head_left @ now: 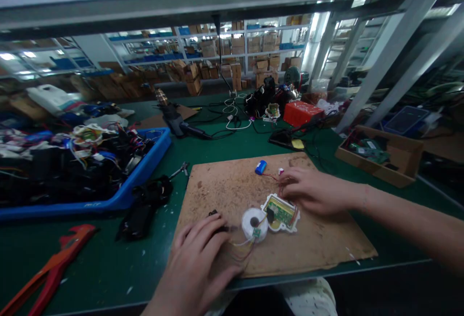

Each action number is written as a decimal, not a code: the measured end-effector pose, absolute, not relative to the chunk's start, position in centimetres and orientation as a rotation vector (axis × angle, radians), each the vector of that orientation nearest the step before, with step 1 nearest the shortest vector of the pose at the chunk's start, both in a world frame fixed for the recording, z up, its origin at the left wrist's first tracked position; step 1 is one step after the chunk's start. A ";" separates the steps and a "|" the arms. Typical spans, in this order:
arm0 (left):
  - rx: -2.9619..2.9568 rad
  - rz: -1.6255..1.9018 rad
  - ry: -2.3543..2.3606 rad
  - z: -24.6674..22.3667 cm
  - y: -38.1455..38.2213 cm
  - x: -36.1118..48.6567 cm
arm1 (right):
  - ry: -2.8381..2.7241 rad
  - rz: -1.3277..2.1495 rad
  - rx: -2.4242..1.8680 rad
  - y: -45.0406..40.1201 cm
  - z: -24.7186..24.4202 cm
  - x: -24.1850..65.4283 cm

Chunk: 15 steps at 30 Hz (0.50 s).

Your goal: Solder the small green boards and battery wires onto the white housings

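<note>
My two bare hands at a worn brown board (217, 188) on a green bench top (232, 149). My left hand (199, 251) lies palm down at the near left of the board, fingers curved over a small black part (213, 212); whether they grasp it or only rest there, I cannot tell. My right hand (306, 188) reaches in from the right, its fingertips bunched at the thin red wires (268, 176) of a blue cylindrical cell (260, 167), at the far side of the board; a pinch is likely, but the fingers hide it. Between my hands lie a white disc with a dark centre (248, 217) and, touching it on the right, a white-rimmed casing holding a green circuit board (281, 213). Possible faults: a sideways pull by my right hand could strain the red wires at their joints; lifting the casing alone could tug any lead shared with the disc; my left hand, sliding nearer, could snag the pale loose leads (241, 244) beside it.
</note>
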<state>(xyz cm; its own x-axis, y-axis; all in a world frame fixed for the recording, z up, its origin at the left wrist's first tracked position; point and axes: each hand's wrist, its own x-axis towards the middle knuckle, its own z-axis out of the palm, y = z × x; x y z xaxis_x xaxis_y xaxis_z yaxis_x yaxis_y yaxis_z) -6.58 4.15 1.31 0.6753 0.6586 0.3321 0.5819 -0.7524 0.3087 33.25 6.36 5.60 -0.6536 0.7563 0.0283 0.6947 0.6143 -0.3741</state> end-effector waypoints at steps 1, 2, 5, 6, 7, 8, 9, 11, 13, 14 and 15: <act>2.717 0.608 1.001 1.4 4.2 -6.6 | -2.665 0.513 -1.176 6.6 5.8 33.2; 2.706 0.577 0.986 1.7 4.3 -6.5 | -2.668 0.525 -1.144 6.7 5.9 33.2; 2.592 0.485 0.941 3.0 4.9 -6.2 | -2.705 0.541 -1.072 7.0 6.3 33.3; 2.517 0.470 0.942 3.5 5.2 -6.1 | -2.736 0.549 -1.070 7.0 6.3 33.4; 2.432 0.463 0.938 4.1 5.6 -6.1 | -2.769 0.565 -1.083 7.1 6.2 33.6; 2.341 0.465 0.943 4.6 6.0 -6.1 | -2.797 0.592 -1.096 7.1 6.1 33.8; 2.252 0.462 0.954 5.1 6.5 -6.2 | -2.822 0.615 -1.110 7.2 5.9 33.9; 2.143 0.454 0.976 5.9 7.6 -6.3 | -2.835 0.675 -1.115 7.2 5.6 34.1; 2.042 0.433 0.967 6.5 8.7 -6.3 | -2.809 0.748 -1.113 7.0 5.4 34.3; 1.979 0.427 0.950 6.8 9.2 -6.3 | -2.781 0.788 -1.114 6.8 5.3 34.4; 1.911 0.428 0.928 7.1 9.7 -6.2 | -2.744 0.820 -1.123 6.6 5.4 34.5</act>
